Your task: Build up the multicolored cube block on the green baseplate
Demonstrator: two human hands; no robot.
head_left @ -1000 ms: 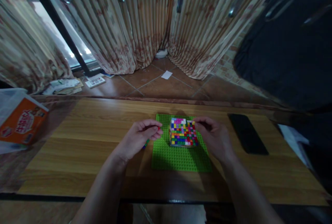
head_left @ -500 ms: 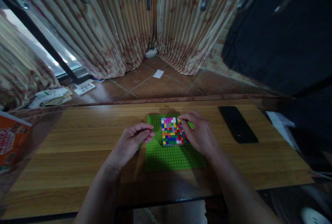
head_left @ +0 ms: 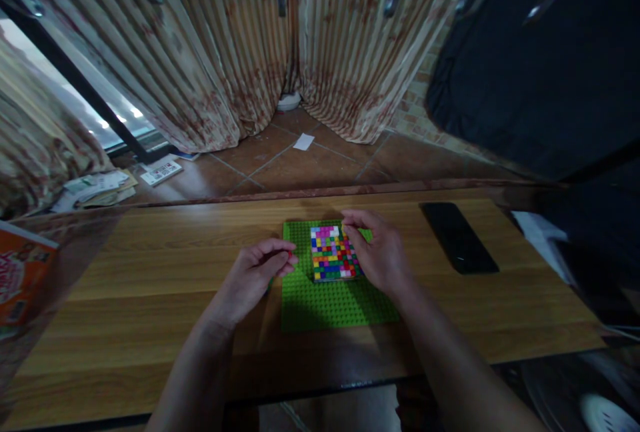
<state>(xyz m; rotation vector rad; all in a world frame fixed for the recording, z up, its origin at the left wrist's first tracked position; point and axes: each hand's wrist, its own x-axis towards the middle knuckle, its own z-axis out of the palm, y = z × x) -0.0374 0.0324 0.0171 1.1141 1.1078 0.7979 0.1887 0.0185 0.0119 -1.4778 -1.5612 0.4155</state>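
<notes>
A green studded baseplate [head_left: 340, 309] lies on the wooden table, with a block of small multicoloured bricks [head_left: 330, 255] built up on it. My right hand [head_left: 380, 249] is over the block's right side, thumb and forefinger pinched on a small yellow brick [head_left: 343, 227] at the far edge; whether that brick is pressed down cannot be made out. Left of the block, my left hand [head_left: 260, 275] pinches a small red brick [head_left: 289, 255] between thumb and fingers. Something green and small shows partly behind the left hand. The right hand hides the block's right edge.
A black phone [head_left: 457, 237] lies on the table [head_left: 165, 305] to the right. An orange printed package [head_left: 25, 272] is beyond the left edge. Papers [head_left: 95, 189] lie on the floor before striped curtains [head_left: 225, 52], and a dark cloth-like shape hangs at the right.
My right hand has shifted slightly and its fingers have lifted a little at the block's far edge, showing more of the yellow brick. The left hand stays put with its red brick.
</notes>
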